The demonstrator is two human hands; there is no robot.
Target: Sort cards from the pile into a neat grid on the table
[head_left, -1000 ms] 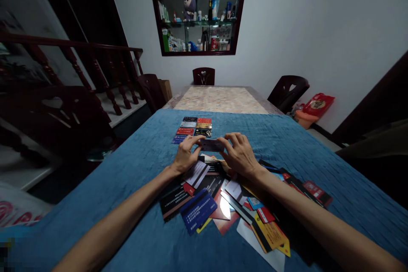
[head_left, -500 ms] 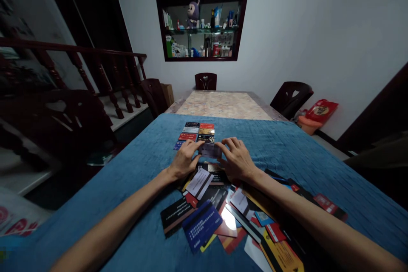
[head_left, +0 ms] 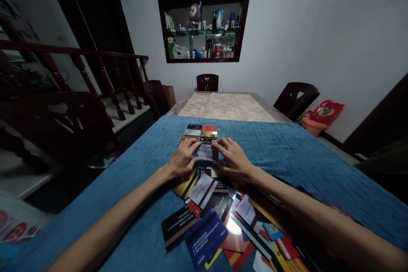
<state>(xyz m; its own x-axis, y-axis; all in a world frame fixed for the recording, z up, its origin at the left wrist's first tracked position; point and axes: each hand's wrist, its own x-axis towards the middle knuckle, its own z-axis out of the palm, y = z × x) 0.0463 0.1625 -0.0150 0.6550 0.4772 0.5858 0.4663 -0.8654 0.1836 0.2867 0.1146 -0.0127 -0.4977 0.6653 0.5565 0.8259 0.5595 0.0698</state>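
Head view: at frame centre, left hand [head_left: 182, 160] and right hand [head_left: 231, 158] pinching a pale card [head_left: 205, 151] by its short edges, low over the blue cloth [head_left: 296, 153], squaring it to the card grid [head_left: 201, 132]. Loose card heap [head_left: 223, 216] below. Worktop [head_left: 223, 106], wall cabinet [head_left: 204, 23] beyond.
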